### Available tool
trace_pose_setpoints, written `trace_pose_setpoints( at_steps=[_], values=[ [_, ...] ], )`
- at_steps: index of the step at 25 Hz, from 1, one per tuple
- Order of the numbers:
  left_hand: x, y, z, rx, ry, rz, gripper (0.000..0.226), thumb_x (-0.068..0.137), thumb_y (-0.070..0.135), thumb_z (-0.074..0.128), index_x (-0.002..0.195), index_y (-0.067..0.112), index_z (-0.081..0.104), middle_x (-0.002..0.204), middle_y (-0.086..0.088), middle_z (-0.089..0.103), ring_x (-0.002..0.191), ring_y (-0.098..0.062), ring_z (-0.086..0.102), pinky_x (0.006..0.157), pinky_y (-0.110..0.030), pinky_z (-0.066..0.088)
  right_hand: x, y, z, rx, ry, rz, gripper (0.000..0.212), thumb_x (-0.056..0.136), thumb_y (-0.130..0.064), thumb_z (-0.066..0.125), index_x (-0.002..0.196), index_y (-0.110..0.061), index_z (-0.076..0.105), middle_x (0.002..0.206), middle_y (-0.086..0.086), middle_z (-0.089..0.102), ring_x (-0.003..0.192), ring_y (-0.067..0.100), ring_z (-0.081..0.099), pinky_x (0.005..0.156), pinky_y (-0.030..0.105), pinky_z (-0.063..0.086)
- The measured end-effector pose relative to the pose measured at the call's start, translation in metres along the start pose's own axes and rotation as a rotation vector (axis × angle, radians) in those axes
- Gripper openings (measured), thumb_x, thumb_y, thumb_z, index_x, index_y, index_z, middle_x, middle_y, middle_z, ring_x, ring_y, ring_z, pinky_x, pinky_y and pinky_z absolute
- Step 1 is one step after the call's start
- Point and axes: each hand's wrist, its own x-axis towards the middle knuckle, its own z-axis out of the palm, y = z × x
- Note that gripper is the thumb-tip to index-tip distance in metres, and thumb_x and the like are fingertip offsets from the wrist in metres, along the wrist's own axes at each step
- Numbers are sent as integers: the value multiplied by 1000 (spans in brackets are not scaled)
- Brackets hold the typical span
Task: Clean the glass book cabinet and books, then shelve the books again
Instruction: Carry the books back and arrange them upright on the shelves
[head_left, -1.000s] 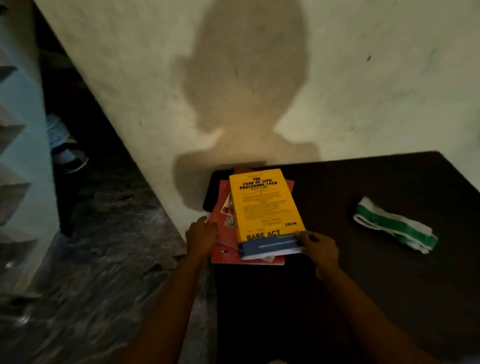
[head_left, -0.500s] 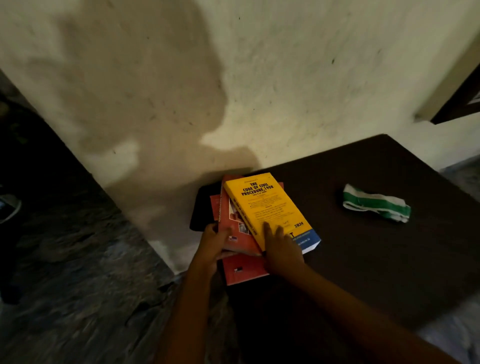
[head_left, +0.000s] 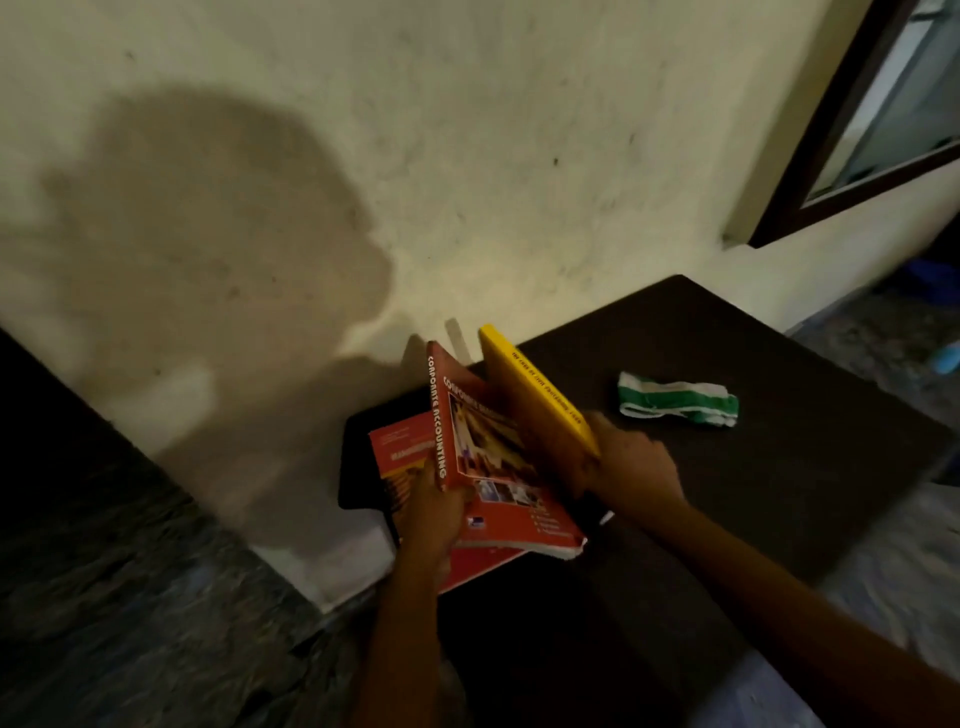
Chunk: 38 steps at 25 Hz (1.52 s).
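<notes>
On the left end of a dark table (head_left: 779, 467) lies a small stack of books. My right hand (head_left: 628, 462) grips the yellow book (head_left: 540, 400) and holds it tilted up on its edge, spine uppermost. My left hand (head_left: 434, 512) holds the red "Corporate Accounting" book (head_left: 488, 457) by its spine, lifted at an angle. Under both lies another red book (head_left: 400, 457), flat on the table. A green-and-white folded cloth (head_left: 675, 405) rests on the table to the right, apart from both hands.
A cream wall (head_left: 467, 156) rises directly behind the table. A dark-framed glass pane (head_left: 883, 119) shows at the upper right. Stone floor (head_left: 130, 597) lies to the left, below the table edge.
The yellow book lay flat on top of the stack; now it is tipped up on edge in my right hand. My left hand has lifted the red accounting book off the bottom one.
</notes>
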Motion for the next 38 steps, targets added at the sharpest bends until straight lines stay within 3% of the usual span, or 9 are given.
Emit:
trace_pose_setpoints(
  at_steps=[3, 6, 9, 11, 15, 21, 27, 35, 38],
  values=[
    [-41, 15, 24, -4, -7, 48, 39, 87, 1, 58, 119, 23, 53, 109, -9, 64, 89, -28, 66, 73, -40, 54, -31, 48, -39, 48, 19, 49, 47, 89, -32, 52, 133, -31, 37, 115, 8, 62, 106, 28, 59, 78, 30, 41],
    [-83, 26, 70, 22, -69, 45, 33, 86, 2, 59, 99, 31, 52, 92, -2, 65, 78, -23, 66, 67, -35, 52, -70, 110, -72, 72, 21, 107, 48, 91, -32, 53, 136, -31, 35, 117, 5, 62, 107, 25, 58, 83, 29, 42],
    [-106, 23, 131, 142, -147, 76, 32, 87, 4, 59, 103, 32, 53, 89, -1, 68, 74, -21, 68, 63, -33, 52, -109, 180, -87, 166, 37, 174, 46, 90, -32, 56, 134, -29, 39, 109, 5, 64, 97, 23, 62, 77, 27, 43],
    [-120, 13, 187, 239, -217, 98, 33, 88, 6, 58, 103, 36, 52, 95, -2, 69, 78, -20, 69, 64, -33, 52, -136, 239, -94, 224, 74, 232, 46, 88, -28, 60, 132, -27, 44, 105, 8, 65, 93, 23, 62, 72, 26, 42],
    [-141, -9, 309, 327, -374, 95, 38, 88, 5, 57, 112, 34, 50, 101, -1, 68, 83, -17, 68, 60, -26, 49, -184, 355, -113, 284, 129, 369, 53, 86, -24, 62, 136, -26, 42, 115, 11, 64, 105, 27, 60, 81, 31, 44],
    [-140, -35, 483, 413, -565, 60, 40, 85, -3, 58, 107, 29, 54, 96, -6, 69, 79, -23, 68, 62, -31, 51, -227, 506, -144, 232, 170, 628, 54, 88, -26, 58, 138, -30, 37, 120, 8, 62, 112, 25, 57, 76, 27, 42],
    [-95, -57, 652, 546, -682, 71, 37, 83, -9, 58, 109, 16, 56, 82, -6, 67, 68, -25, 65, 60, -30, 49, -214, 666, -173, 156, 213, 857, 50, 88, -26, 54, 136, -30, 40, 120, 9, 61, 111, 28, 57, 81, 30, 44],
    [-3, -27, 901, 605, -683, 74, 40, 89, 8, 60, 127, 14, 51, 112, -18, 65, 90, -38, 65, 84, -54, 52, -136, 873, -256, 187, 259, 1052, 51, 91, -29, 53, 139, -29, 35, 124, 8, 59, 112, 26, 57, 85, 29, 44],
    [16, -9, 995, 570, -665, 156, 41, 90, 12, 59, 129, 14, 48, 114, -14, 61, 94, -38, 63, 84, -51, 51, -99, 942, -286, 209, 328, 1075, 51, 91, -28, 54, 139, -26, 37, 123, 8, 59, 112, 26, 56, 86, 30, 43]
  ],
)
